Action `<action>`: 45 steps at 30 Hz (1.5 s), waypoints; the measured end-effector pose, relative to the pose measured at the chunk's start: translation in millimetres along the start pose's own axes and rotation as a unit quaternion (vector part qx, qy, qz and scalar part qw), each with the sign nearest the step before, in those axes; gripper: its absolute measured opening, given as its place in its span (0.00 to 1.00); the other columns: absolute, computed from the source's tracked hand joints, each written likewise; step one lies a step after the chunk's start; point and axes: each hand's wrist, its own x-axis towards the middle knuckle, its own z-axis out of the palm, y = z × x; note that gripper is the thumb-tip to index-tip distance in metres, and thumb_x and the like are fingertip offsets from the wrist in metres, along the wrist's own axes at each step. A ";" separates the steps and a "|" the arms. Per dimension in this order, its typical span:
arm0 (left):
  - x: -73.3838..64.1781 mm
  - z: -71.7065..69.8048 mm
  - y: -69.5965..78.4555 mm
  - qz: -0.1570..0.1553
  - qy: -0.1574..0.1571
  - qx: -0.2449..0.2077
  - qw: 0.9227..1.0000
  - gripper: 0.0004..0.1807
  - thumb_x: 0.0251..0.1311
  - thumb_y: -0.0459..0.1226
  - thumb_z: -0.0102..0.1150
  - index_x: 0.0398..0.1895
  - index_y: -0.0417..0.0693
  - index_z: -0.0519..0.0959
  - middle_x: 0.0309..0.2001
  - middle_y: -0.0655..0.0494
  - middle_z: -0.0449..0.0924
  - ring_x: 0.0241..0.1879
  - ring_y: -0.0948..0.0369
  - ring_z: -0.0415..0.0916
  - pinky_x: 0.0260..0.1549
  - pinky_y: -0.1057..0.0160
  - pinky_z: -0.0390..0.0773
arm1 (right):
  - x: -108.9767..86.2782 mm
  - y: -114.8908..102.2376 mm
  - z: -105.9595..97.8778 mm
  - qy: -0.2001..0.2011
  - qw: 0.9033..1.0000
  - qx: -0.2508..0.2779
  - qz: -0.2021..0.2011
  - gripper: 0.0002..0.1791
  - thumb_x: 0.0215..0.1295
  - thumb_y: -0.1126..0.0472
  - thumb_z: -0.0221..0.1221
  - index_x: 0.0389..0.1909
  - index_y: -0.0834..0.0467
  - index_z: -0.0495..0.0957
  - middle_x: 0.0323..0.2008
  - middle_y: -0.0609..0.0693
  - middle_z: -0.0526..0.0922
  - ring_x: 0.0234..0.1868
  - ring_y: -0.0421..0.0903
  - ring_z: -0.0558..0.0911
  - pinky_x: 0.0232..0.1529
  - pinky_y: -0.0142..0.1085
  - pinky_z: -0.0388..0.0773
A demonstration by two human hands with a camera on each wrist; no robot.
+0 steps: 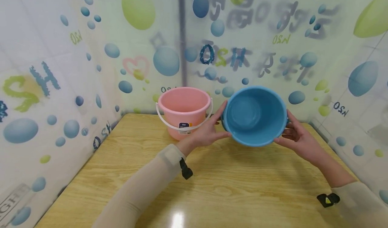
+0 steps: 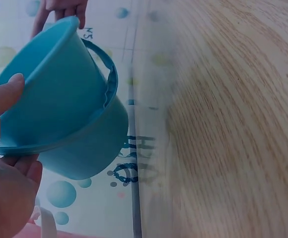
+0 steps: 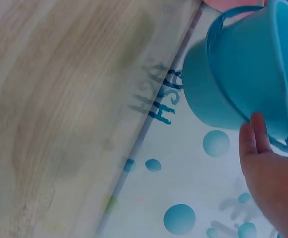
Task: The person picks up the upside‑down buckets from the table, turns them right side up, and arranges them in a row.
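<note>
Between my two hands a blue bucket [image 1: 256,115] is tilted, its mouth facing me and its inside bare. My left hand [image 1: 209,132] grips its left side, thumb at the rim and fingers behind. On the opposite side my right hand [image 1: 300,138] holds it, with the thumb near the lower rim. The wrist views show a blue handle [image 2: 111,82] lying around the bucket's outer wall. Left of the blue bucket, a pink bucket [image 1: 172,120] stands upright on the table, its white handle [image 1: 162,118] hanging down in front. My left hand partly overlaps the pink bucket's right side.
The wooden table [image 1: 242,187] stretches out below my arms. Behind and on both sides hangs a pale curtain-like wall [image 1: 169,19] printed with bubbles and letters. A small label [image 1: 185,127] is stuck on the pink bucket.
</note>
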 end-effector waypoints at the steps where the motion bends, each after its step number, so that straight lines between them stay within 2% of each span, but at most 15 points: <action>1: -0.1 -0.7 0.2 -0.002 0.000 0.003 1.000 0.66 0.71 0.42 0.75 0.91 0.76 0.32 0.91 0.61 0.46 0.82 0.49 0.65 0.75 0.43 0.73 | 0.3 0.0 -0.6 -0.003 1.000 -0.003 -0.004 0.61 0.78 0.67 0.66 0.91 0.37 0.33 0.62 0.44 0.76 0.56 0.22 0.82 0.48 0.26 0.87; 5: -0.5 -3.0 0.6 -0.003 -0.001 0.009 1.000 0.65 0.70 0.42 0.76 0.93 0.68 0.35 0.90 0.55 0.51 0.80 0.49 0.67 0.74 0.42 0.74 | 1.0 0.4 -3.0 -0.010 1.000 -0.019 -0.020 0.61 0.76 0.68 0.67 0.92 0.38 0.34 0.59 0.47 0.75 0.53 0.26 0.84 0.46 0.28 0.88; 8: -0.5 -3.9 0.8 0.002 -0.004 0.010 1.000 0.63 0.71 0.42 0.75 0.93 0.62 0.36 0.90 0.51 0.53 0.80 0.48 0.68 0.73 0.41 0.75 | 1.4 1.7 -3.8 -0.004 0.999 -0.033 -0.034 0.61 0.75 0.68 0.68 0.92 0.40 0.36 0.57 0.43 0.76 0.51 0.29 0.86 0.44 0.28 0.89; 11: -0.7 -4.4 0.9 0.003 -0.003 0.006 1.000 0.62 0.71 0.42 0.74 0.93 0.61 0.36 0.89 0.50 0.54 0.80 0.48 0.68 0.73 0.40 0.75 | 1.6 2.8 -4.7 0.009 0.998 -0.054 -0.043 0.61 0.74 0.69 0.69 0.92 0.42 0.38 0.55 0.41 0.75 0.48 0.31 0.86 0.42 0.27 0.87; 13: -0.8 -4.7 0.9 0.001 -0.001 0.003 1.000 0.62 0.72 0.42 0.74 0.93 0.63 0.36 0.89 0.50 0.55 0.79 0.48 0.69 0.73 0.39 0.75 | 1.5 3.5 -5.5 0.020 0.996 -0.074 -0.043 0.60 0.74 0.69 0.70 0.92 0.42 0.39 0.56 0.44 0.75 0.46 0.30 0.83 0.41 0.26 0.84; 17: -0.7 -5.2 0.7 -0.003 0.004 -0.002 1.000 0.61 0.72 0.42 0.74 0.93 0.65 0.37 0.88 0.49 0.58 0.78 0.48 0.71 0.74 0.37 0.74 | 0.5 5.1 -6.3 0.037 0.993 -0.106 -0.040 0.60 0.72 0.67 0.71 0.92 0.44 0.41 0.66 0.59 0.74 0.50 0.24 0.77 0.43 0.22 0.75; 19: -0.4 -5.6 0.6 -0.003 0.003 -0.005 1.000 0.61 0.72 0.42 0.73 0.93 0.66 0.38 0.87 0.49 0.60 0.78 0.48 0.71 0.74 0.38 0.74 | 0.4 5.0 -5.8 0.039 0.993 -0.102 -0.042 0.60 0.72 0.67 0.71 0.92 0.44 0.41 0.74 0.65 0.70 0.54 0.20 0.74 0.47 0.17 0.72; 21: 0.0 -5.8 0.2 -0.001 0.000 -0.021 1.000 0.60 0.72 0.41 0.73 0.93 0.67 0.38 0.87 0.48 0.60 0.79 0.47 0.71 0.75 0.39 0.75 | 0.6 4.2 -4.7 0.034 0.995 -0.082 -0.047 0.60 0.73 0.68 0.70 0.92 0.43 0.41 0.81 0.67 0.64 0.59 0.17 0.72 0.52 0.14 0.73; 25: -0.5 -6.1 0.6 -0.008 -0.009 -0.070 0.998 0.60 0.73 0.38 0.72 0.93 0.70 0.39 0.85 0.43 0.63 0.79 0.44 0.72 0.73 0.45 0.79 | 1.8 3.8 -4.1 0.006 0.997 -0.001 -0.071 0.57 0.77 0.73 0.64 0.92 0.43 0.40 0.85 0.53 0.63 0.64 0.19 0.76 0.53 0.20 0.83; 28: -1.4 -5.9 1.4 -0.021 -0.015 -0.105 0.994 0.58 0.74 0.37 0.70 0.92 0.72 0.40 0.81 0.37 0.65 0.78 0.42 0.73 0.69 0.48 0.83 | 3.4 5.0 -6.2 -0.019 0.993 0.069 -0.089 0.54 0.78 0.76 0.59 0.92 0.46 0.40 0.83 0.42 0.63 0.67 0.23 0.78 0.52 0.25 0.87; 31: -1.7 -5.5 2.6 -0.033 -0.020 -0.127 0.991 0.56 0.76 0.37 0.68 0.92 0.72 0.40 0.78 0.34 0.66 0.76 0.41 0.75 0.66 0.50 0.86 | 5.3 6.4 -7.6 -0.030 0.990 0.102 -0.095 0.52 0.79 0.77 0.57 0.92 0.48 0.41 0.82 0.40 0.63 0.68 0.25 0.79 0.53 0.26 0.88; 39: -1.6 -6.0 5.1 -0.055 -0.023 -0.134 0.989 0.53 0.78 0.41 0.66 0.92 0.71 0.41 0.79 0.34 0.65 0.76 0.39 0.75 0.66 0.49 0.86 | 5.7 9.3 -6.4 -0.016 0.995 0.075 -0.071 0.50 0.81 0.74 0.57 0.92 0.48 0.41 0.73 0.30 0.72 0.65 0.23 0.80 0.52 0.24 0.86; 42: -1.4 -5.8 5.5 -0.067 -0.022 -0.126 0.990 0.52 0.79 0.43 0.66 0.92 0.69 0.41 0.78 0.38 0.67 0.75 0.40 0.76 0.66 0.48 0.86 | 5.7 9.9 -6.6 -0.013 0.997 0.053 -0.060 0.48 0.83 0.72 0.56 0.92 0.49 0.41 0.73 0.33 0.73 0.65 0.22 0.78 0.53 0.23 0.85; 45: -0.7 -5.0 5.6 -0.079 -0.021 -0.121 0.989 0.52 0.79 0.44 0.66 0.92 0.69 0.41 0.76 0.42 0.69 0.74 0.40 0.77 0.66 0.47 0.86 | 5.1 10.5 -7.2 -0.010 0.998 0.029 -0.047 0.47 0.84 0.69 0.55 0.92 0.48 0.41 0.76 0.40 0.73 0.65 0.20 0.75 0.53 0.22 0.84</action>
